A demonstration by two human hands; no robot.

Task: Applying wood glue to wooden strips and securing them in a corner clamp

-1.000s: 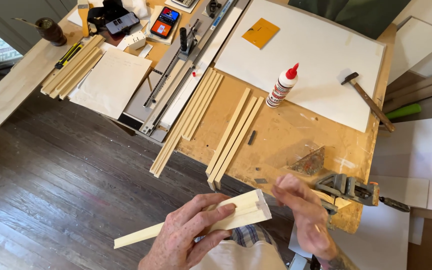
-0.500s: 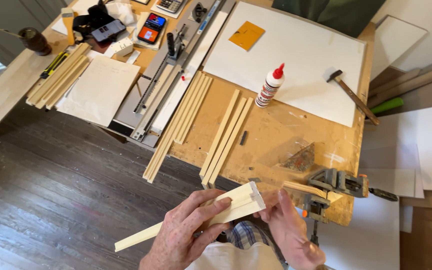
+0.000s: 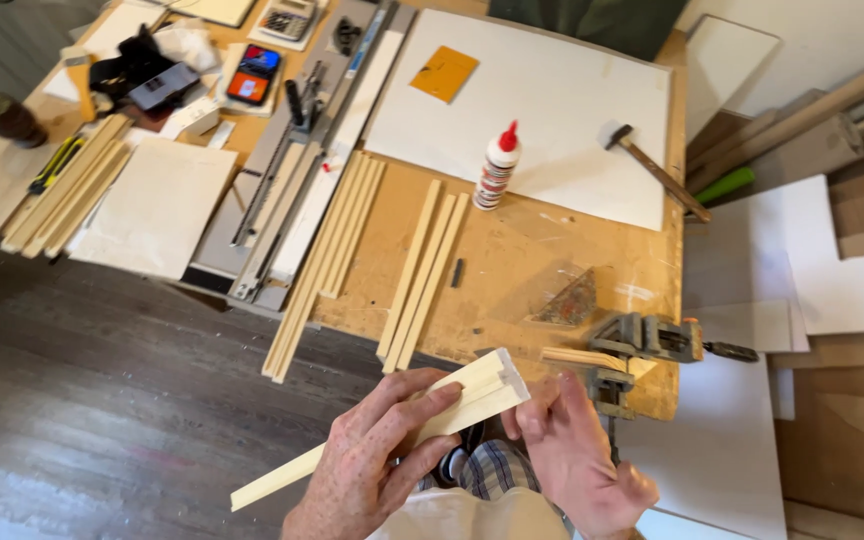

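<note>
the wooden workbench (image 3: 542, 265) fills the upper middle of the view, and below it there is the dark plank floor (image 3: 82, 400). on the bench lies a big white board (image 3: 552, 110) with a small orange square (image 3: 444, 73) on its far part. at the left edge of the bench there is a long grey metal cutting guide (image 3: 287, 180), and beside it a lighter white sheet (image 3: 157, 205). several pale wood strips (image 3: 422, 272) lie in bundles on the bench, some pass over its near edge. a hammer (image 3: 655, 168) lies at the right side of the white board, and a glue bottle (image 3: 497, 167) with a red cap stands upright at the board's near edge. a metal clamp (image 3: 642, 340) sits on the near right corner of the bench and holds a short piece of wood. in front of the bench, above the person's lap, the left hand (image 3: 377, 465) is closed around a long pale moulding strip (image 3: 392, 425), fingers over its top. the strip is tilted, its cut end up to the right. the right hand (image 3: 577, 455) is loosely open, and its fingertips (image 3: 514, 418) touch this cut end.
</note>
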